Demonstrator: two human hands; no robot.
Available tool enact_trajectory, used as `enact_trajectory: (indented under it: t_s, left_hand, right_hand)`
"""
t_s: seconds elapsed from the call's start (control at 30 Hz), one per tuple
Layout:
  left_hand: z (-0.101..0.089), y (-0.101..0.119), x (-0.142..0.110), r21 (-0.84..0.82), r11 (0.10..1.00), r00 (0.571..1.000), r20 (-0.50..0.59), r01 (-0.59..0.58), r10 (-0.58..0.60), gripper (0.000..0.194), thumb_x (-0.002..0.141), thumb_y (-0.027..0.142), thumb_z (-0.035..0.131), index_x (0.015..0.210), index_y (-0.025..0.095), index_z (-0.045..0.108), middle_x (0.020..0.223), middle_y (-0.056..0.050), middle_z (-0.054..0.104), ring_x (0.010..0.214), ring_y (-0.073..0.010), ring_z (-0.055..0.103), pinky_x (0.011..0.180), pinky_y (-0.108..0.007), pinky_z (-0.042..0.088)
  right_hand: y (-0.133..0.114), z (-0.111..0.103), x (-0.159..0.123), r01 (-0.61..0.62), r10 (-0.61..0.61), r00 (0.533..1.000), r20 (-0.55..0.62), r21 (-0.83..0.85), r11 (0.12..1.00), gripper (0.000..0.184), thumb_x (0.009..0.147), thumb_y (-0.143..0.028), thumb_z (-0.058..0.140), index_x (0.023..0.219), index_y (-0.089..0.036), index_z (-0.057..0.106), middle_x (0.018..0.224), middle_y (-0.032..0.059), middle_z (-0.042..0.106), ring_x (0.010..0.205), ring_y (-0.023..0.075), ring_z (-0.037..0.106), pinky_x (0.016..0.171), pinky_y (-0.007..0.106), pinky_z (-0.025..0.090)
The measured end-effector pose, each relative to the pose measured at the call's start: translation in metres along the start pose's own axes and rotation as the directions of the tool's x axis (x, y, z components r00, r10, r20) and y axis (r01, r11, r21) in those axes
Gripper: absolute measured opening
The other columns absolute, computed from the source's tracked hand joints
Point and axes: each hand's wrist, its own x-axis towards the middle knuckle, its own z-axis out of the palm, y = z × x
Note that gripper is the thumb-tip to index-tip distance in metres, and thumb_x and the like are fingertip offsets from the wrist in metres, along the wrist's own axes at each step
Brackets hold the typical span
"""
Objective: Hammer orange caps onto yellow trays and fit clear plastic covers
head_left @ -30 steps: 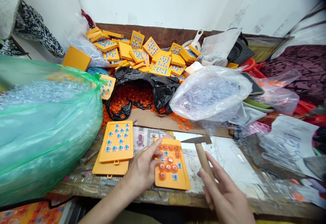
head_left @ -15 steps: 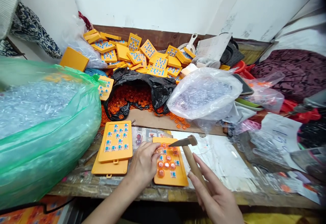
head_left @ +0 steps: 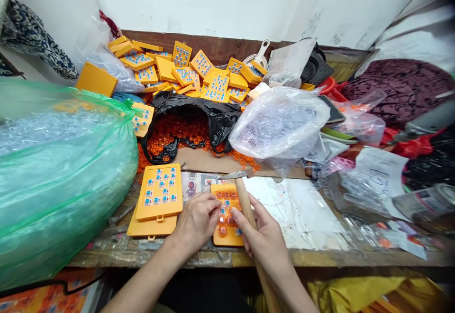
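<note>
On the bench in front of me lies a yellow board (head_left: 227, 239) with clear orange caps (head_left: 222, 231) over part of its blue switches. My left hand (head_left: 199, 219) is at the board's left side, fingers closed together; what they pinch, if anything, is hidden. In my right hand (head_left: 265, 232) is a hammer (head_left: 243, 197), its wooden handle slanting across the board's right part. The narrow metal head points left, above the board's far edge. To the left, a yellow board with bare blue switches (head_left: 160, 192) rests on another yellow board (head_left: 152, 228).
Behind, a black bag (head_left: 227, 118) spills orange rings (head_left: 159, 146). Clear plastic pieces fill a white bag (head_left: 280, 123) and a large green bag (head_left: 71, 199). Yellow boards (head_left: 216, 87) are heaped against the wall. White paper (head_left: 302, 213) covers the bench at right.
My right hand has moved left over the board, and the hammer's head has swung up and away from the caps. My left hand has shifted slightly left. The whole view has shifted a little.
</note>
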Motion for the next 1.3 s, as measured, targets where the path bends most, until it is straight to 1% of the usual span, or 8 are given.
enact_trajectory:
  t_s: [0.13,0.23,0.37,0.47,0.57,0.7,0.87,1.3]
  left_hand:
    - [0.001,-0.004,-0.005,0.024,0.989,0.986,-0.069,-0.149,0.151,0.019,0.084,0.01,0.056,0.089,0.012,0.074,0.093,-0.012,0.075,0.081,-0.0232,0.069,0.075,-0.038,0.058]
    - [-0.002,-0.002,-0.007,0.011,0.986,0.985,-0.022,-0.169,0.169,0.022,0.086,0.008,0.053,0.095,0.012,0.073,0.097,-0.012,0.075,0.086,-0.0249,0.068,0.078,-0.041,0.057]
    - [-0.004,0.003,0.0,-0.151,0.985,0.995,0.069,0.08,-0.07,0.017,0.083,0.006,0.056,0.088,0.012,0.07,0.089,-0.01,0.073,0.086,-0.0228,0.065,0.081,-0.038,0.054]
    - [-0.002,0.005,0.005,-0.277,0.911,0.952,0.128,0.305,-0.279,0.014,0.079,0.006,0.059,0.089,0.012,0.067,0.087,-0.009,0.07,0.084,-0.0214,0.065,0.079,-0.036,0.054]
    - [-0.003,0.007,0.006,-0.365,0.848,0.923,0.183,0.385,-0.34,0.021,0.079,0.006,0.057,0.098,0.01,0.065,0.091,-0.01,0.069,0.083,-0.0202,0.065,0.078,-0.034,0.054]
    - [-0.009,0.012,0.007,-0.285,0.913,0.949,0.208,0.291,-0.237,0.022,0.083,0.007,0.052,0.097,0.008,0.068,0.098,-0.013,0.07,0.094,-0.0222,0.064,0.089,-0.036,0.05]
    - [-0.012,0.016,0.01,-0.216,0.949,0.945,0.283,0.23,-0.164,0.022,0.085,0.008,0.052,0.093,0.01,0.072,0.098,-0.012,0.072,0.096,-0.0237,0.064,0.091,-0.036,0.049]
    - [-0.007,0.014,0.009,-0.187,0.965,0.945,0.303,0.182,-0.12,0.029,0.087,0.007,0.047,0.097,0.013,0.073,0.092,-0.009,0.064,0.088,-0.0207,0.061,0.081,-0.032,0.052]
  right_hand:
    - [0.008,0.002,0.004,-0.004,0.006,0.995,0.095,-0.022,1.0,0.052,0.078,-0.045,0.065,0.124,-0.02,0.062,0.075,0.0026,0.069,0.074,0.0233,0.068,0.063,0.032,0.057]
    - [0.013,0.001,0.008,0.0,0.005,0.993,0.12,-0.042,0.999,0.054,0.075,-0.042,0.067,0.123,-0.018,0.06,0.084,0.0038,0.07,0.083,0.0234,0.068,0.08,0.036,0.055]
    - [0.02,0.002,0.01,-0.018,0.025,0.991,0.131,-0.058,0.998,0.059,0.074,-0.041,0.065,0.127,-0.017,0.056,0.092,0.0057,0.07,0.092,0.0254,0.068,0.09,0.04,0.052]
    - [0.022,0.003,0.008,-0.029,0.037,0.988,0.15,-0.055,0.998,0.062,0.077,-0.041,0.064,0.132,-0.016,0.051,0.097,0.0078,0.071,0.095,0.026,0.068,0.09,0.041,0.054]
    - [0.021,-0.003,0.0,-0.012,0.017,0.991,0.132,-0.039,0.999,0.065,0.083,-0.041,0.061,0.141,-0.017,0.043,0.11,0.0106,0.07,0.101,0.0272,0.068,0.089,0.042,0.056]
    - [0.018,-0.026,-0.018,0.218,-0.21,0.976,0.06,-0.209,0.953,0.049,0.09,-0.029,0.057,0.138,-0.027,0.049,0.133,0.0037,0.06,0.12,0.0257,0.059,0.1,0.04,0.05]
    - [0.022,-0.052,-0.036,0.474,-0.41,0.88,0.238,-0.417,0.776,0.06,0.091,-0.015,0.055,0.143,-0.038,0.039,0.139,-0.0066,0.054,0.121,0.015,0.057,0.101,0.022,0.046]
    - [0.025,-0.055,-0.046,0.556,-0.423,0.831,0.36,-0.528,0.642,0.057,0.094,-0.012,0.047,0.147,-0.029,0.034,0.132,0.0022,0.061,0.112,0.0128,0.064,0.096,0.018,0.048]
